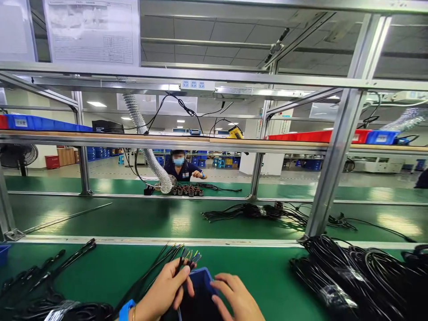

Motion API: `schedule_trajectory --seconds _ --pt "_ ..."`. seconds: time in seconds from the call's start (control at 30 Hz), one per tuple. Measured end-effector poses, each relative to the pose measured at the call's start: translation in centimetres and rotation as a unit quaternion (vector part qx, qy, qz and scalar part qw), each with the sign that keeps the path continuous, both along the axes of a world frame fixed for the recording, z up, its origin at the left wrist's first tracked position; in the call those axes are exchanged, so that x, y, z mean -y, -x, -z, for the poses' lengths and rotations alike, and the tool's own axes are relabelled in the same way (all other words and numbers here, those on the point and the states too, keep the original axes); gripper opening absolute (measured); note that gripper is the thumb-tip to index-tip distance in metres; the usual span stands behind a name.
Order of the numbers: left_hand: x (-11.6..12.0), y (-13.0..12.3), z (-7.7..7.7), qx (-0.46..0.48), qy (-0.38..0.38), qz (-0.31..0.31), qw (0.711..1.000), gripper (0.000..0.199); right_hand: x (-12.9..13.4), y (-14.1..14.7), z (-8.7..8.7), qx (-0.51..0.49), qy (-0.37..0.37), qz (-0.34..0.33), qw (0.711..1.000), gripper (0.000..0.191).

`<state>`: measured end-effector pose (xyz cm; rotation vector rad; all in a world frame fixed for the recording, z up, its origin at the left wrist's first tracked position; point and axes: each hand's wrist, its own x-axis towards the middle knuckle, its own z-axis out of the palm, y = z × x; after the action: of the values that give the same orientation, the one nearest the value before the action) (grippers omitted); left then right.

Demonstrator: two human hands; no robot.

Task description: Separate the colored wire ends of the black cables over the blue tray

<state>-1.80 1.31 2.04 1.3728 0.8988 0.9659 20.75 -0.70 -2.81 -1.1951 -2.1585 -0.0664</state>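
My left hand (pixel 169 285), with a blue band at the wrist, is closed around several black cables (pixel 147 281). Their stripped ends, with thin coloured wires (pixel 191 256), stick up past my fingertips. Under and between my hands stands a blue plastic bin (pixel 201 277); its dark inside is hard to make out. My right hand (pixel 236 296) is at the bin's right rim, fingers apart and slightly bent, with nothing visible in them. Whether its fingertips touch the rim I cannot tell.
Coiled black cables (pixel 347 276) pile up at the right. More cable bundles (pixel 50 278) lie at the left. Beyond a metal upright (pixel 334 160) lies another cable bundle (pixel 261 211). A masked person (pixel 182 169) sits opposite, near a flexible silver duct (pixel 152 156).
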Motion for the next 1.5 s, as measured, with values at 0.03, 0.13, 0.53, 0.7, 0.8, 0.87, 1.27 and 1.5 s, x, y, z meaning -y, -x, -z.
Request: schedule_trajectory --seconds 0.03,0.13,0.53,0.7,0.8,0.87,1.27,1.5 --pt "-0.1 0.2 -0.2 -0.019 0.002 0.013 1.000 0.066 -0.4 0.7 -0.5 0.032 0.008 -0.019 0.999 0.031" --pt "-0.3 0.6 -0.2 -0.046 0.025 0.065 0.997 0.058 -2.2 3.6 -0.2 0.140 -0.002 -0.068 0.988 0.036" --pt "-1.1 -0.4 2.3 0.099 0.097 0.054 0.989 0.058 -5.0 5.6 5.4 0.112 -0.056 -0.021 0.992 0.008" --pt "-0.6 -1.5 1.1 0.036 0.089 0.039 0.995 0.052 -3.3 4.5 3.5 0.047 -0.017 -0.012 0.999 0.019" --pt "-0.7 -1.8 1.6 0.001 0.067 0.026 0.997 0.052 -2.8 4.2 2.8 0.018 0.009 -0.020 1.000 0.026" --pt "-0.5 -1.7 1.9 0.001 0.071 0.029 0.997 0.054 -2.8 4.2 2.9 0.028 0.008 -0.031 0.999 0.027" --pt "0.7 -1.2 1.8 0.022 0.058 -0.008 0.998 0.021 -0.9 3.0 -1.2 -0.239 0.081 -0.044 0.967 0.024" --pt "0.8 -1.1 2.0 0.012 0.053 -0.017 0.998 0.026 -0.3 3.3 -1.9 -0.250 0.039 -0.070 0.965 0.026"
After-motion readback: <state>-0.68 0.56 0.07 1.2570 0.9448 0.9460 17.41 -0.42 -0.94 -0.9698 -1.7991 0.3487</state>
